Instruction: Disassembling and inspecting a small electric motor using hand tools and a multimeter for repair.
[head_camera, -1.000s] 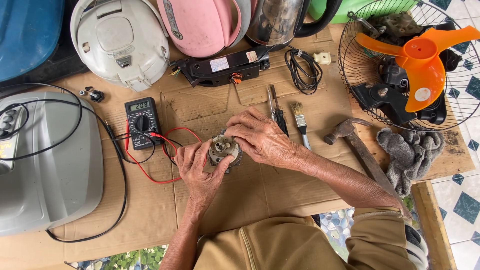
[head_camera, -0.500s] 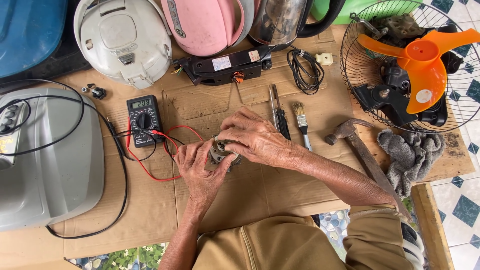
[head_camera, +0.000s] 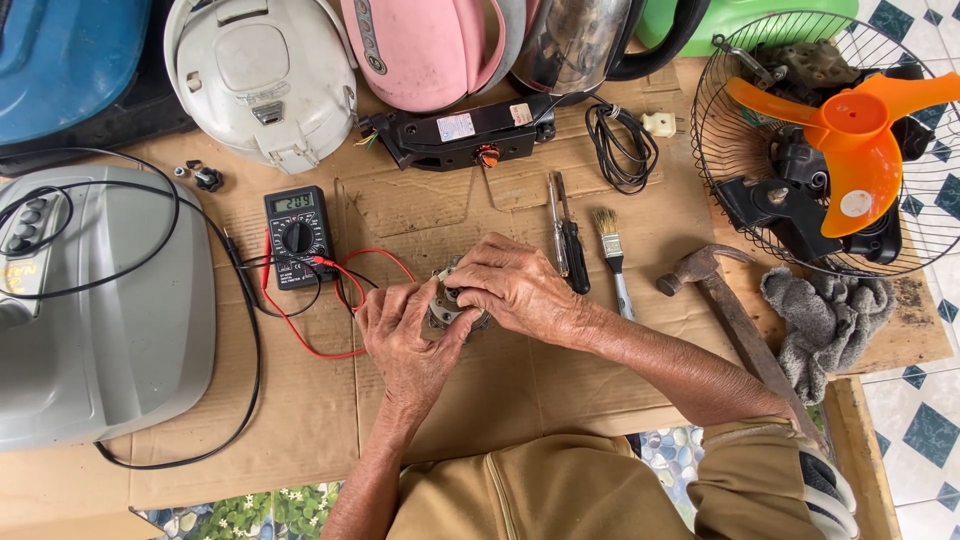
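Both hands meet on a small grey metal motor part (head_camera: 446, 306) in the middle of the cardboard-covered table (head_camera: 300, 420). My left hand (head_camera: 405, 335) cups it from the left and below. My right hand (head_camera: 515, 290) covers its top and right side with fingers curled over it, so most of the part is hidden. A black digital multimeter (head_camera: 297, 237) lies just left of the hands, its red lead (head_camera: 335, 345) looping under my left hand and a black lead (head_camera: 285, 300) beside it.
Screwdrivers (head_camera: 565, 235), a paintbrush (head_camera: 611, 255), a hammer (head_camera: 735, 320) and a grey rag (head_camera: 825, 320) lie to the right. A wire fan cage with an orange blade (head_camera: 850, 140) fills the far right. Rice cookers (head_camera: 262, 75), a kettle (head_camera: 585, 40) and a grey appliance (head_camera: 95, 310) ring the back and left.
Both hands have stayed on the motor part with only slight finger shifts; my right fingers now cover more of its top. Nothing else on the table moved.
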